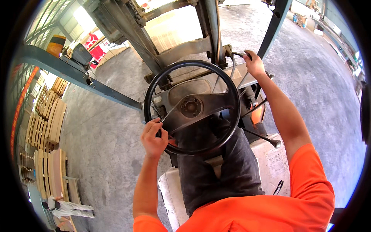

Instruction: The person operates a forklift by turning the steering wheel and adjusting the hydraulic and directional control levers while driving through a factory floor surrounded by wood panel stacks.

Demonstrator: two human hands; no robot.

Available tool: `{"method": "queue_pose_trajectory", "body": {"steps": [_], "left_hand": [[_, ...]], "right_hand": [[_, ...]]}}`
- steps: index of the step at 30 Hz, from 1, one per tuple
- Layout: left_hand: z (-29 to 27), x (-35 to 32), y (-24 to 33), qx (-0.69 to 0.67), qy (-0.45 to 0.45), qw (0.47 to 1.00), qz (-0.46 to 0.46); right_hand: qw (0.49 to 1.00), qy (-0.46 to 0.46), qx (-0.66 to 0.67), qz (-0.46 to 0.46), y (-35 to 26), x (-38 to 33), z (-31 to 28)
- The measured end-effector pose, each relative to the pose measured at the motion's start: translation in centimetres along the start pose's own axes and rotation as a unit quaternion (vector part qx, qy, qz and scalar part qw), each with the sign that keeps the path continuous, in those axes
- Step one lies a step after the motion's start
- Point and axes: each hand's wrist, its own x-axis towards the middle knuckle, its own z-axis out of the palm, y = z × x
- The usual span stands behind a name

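Wooden pallets [42, 120]: stacked by the far left edge, above a co-worker in pale clothing [71, 208].
Beacon [57, 45]: carried, yellow and black, on the blue-grey frame [98, 81] at upper left.
Left hand [154, 138]: clamped on the steering wheel's lower-left rim, with the fingers curled; whether a separate knob is held there cannot be told.
Steering wheel [192, 107]: mounted in the middle, in front of the person; its dark spokes and round hub are left uncovered.
Mast [206, 23]: set upright beyond the wheel, its metal rails seen from behind.
Dark trousers [210, 170]: partly hidden under the wheel's near rim.
Front lever [237, 54]: placed beyond the wheel to its right, its dark end gripped by the right hand.
Right hand [254, 65]: clamped on that lever's end, arm outstretched.
Lower lever [262, 137]: left untouched, near the right knee.
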Motion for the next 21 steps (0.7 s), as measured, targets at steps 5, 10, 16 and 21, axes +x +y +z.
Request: {"method": "queue_pose_trajectory", "body": {"steps": [5,10,16,21], "left_hand": [[0.6,0.6,-0.8,0.002,0.013,1.0,0.0],[0.7,0.8,-1.3,0.002,0.03,0.999,0.013],[1.4,0.2,-1.6,-0.017,0.027,0.999,0.013],[1.9,-0.1,-2.0,-0.017,0.035,0.999,0.017]], "right_hand": [[0.999,-0.022,-0.019,0.02,-0.7,1.7,0.1],[0.999,-0.023,-0.027,0.025,-0.6,1.6,0.7],[0.999,-0.011,-0.041,0.012,0.9,1.9,0.8],[0.999,-0.022,-0.045,0.016,0.9,1.7,0.9]]}}
